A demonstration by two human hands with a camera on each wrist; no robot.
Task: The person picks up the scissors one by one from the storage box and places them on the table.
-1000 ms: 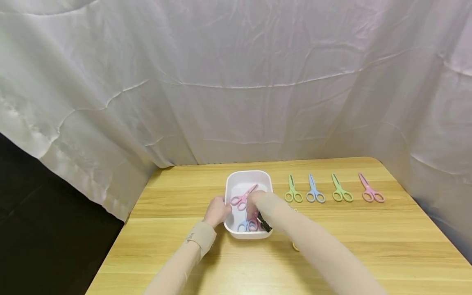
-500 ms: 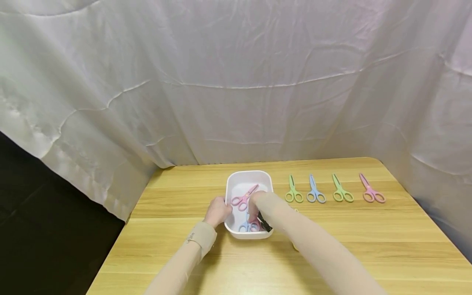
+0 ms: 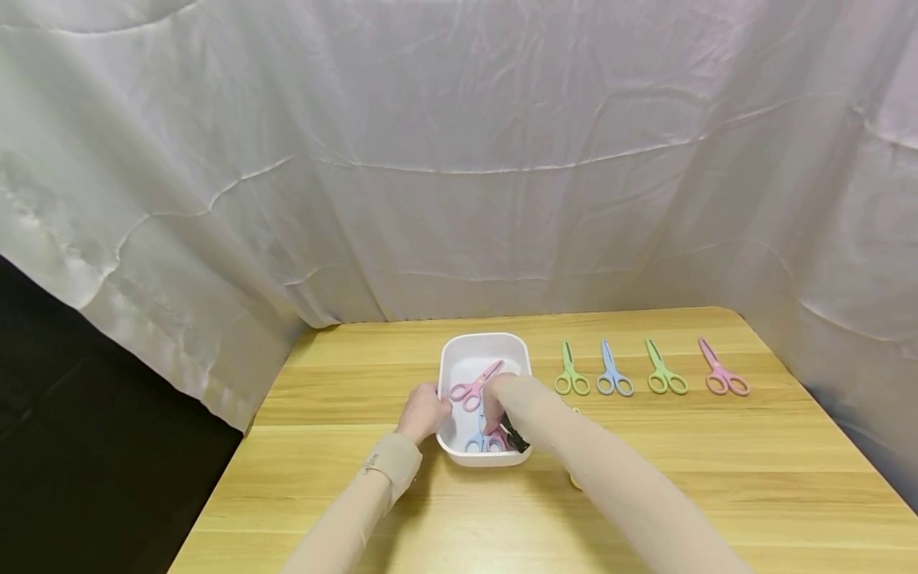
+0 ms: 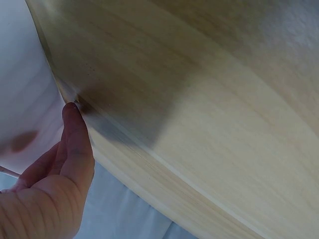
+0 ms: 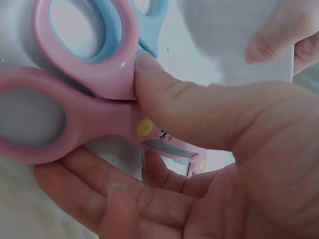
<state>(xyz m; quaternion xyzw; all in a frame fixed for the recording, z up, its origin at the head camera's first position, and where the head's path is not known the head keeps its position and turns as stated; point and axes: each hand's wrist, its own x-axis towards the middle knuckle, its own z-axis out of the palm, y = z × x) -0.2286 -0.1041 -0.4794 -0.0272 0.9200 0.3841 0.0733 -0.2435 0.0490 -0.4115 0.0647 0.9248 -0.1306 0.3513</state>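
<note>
Two bare hands work at a white tray (image 3: 476, 346) that I see on a wooden table (image 3: 358, 367). At left, the left hand (image 3: 423, 411) grips the side wall, thumb inside, seemingly to steady it. In the tray, loose pink scissors (image 3: 473, 390) lie aslant; nearer the person, blue scissors (image 3: 475, 443) show partly. The right hand (image 3: 495, 399) reaches in, pinching a held pink pair (image 5: 117, 117) between thumb and fingers near the pivot, perhaps for control, handles toward the person. Farther right, a green pair (image 3: 569, 370), blue pair (image 3: 610, 372), second green pair (image 3: 661, 371) and far pink pair (image 3: 719, 372) are spaced in a row, blades pointing away, probably to keep each separate. Something yellow (image 3: 575, 482) peeks from behind the right forearm (image 3: 631, 486).
</note>
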